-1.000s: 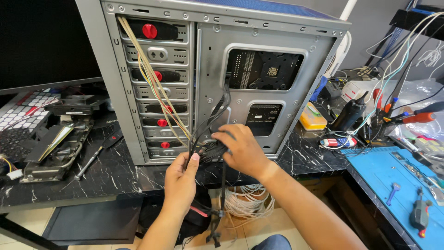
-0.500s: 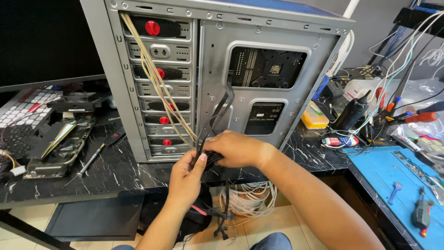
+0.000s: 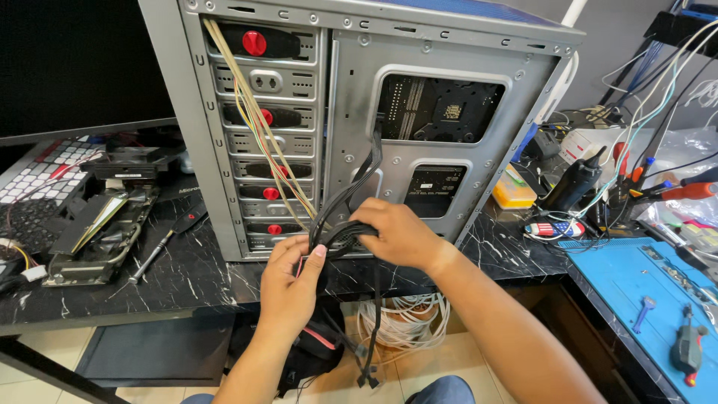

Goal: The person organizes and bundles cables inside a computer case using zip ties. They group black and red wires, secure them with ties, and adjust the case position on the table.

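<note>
Two bare hands work a bundle of black cables point(image 3: 351, 202) in front of the open grey computer case point(image 3: 351, 127). Left hand point(image 3: 288, 280) pinches the bundle between thumb and fingertips just below the case's lower edge; right hand point(image 3: 400, 236) is wrapped closed over a folded loop of the same cables. The bundle runs up from the hands along the back of the motherboard tray to a slot near the large cut-out, and its loose ends hang below the desk edge.

Judgement: the fold holds best if the left pinch stays close to the right fist, so no slack escapes, and if the strands lie flat rather than twisted. The thin coloured wires point(image 3: 262, 127) beside the drive bays should stay clear of the loop.

Surface: black marble-patterned desk point(image 3: 194, 273), the case upright on it. A screwdriver point(image 3: 157, 251) and a graphics card point(image 3: 97, 232) lie to the left; a blue mat point(image 3: 643, 284) with small tools sits right. White cable coils point(image 3: 404, 322) rest on the floor below.
</note>
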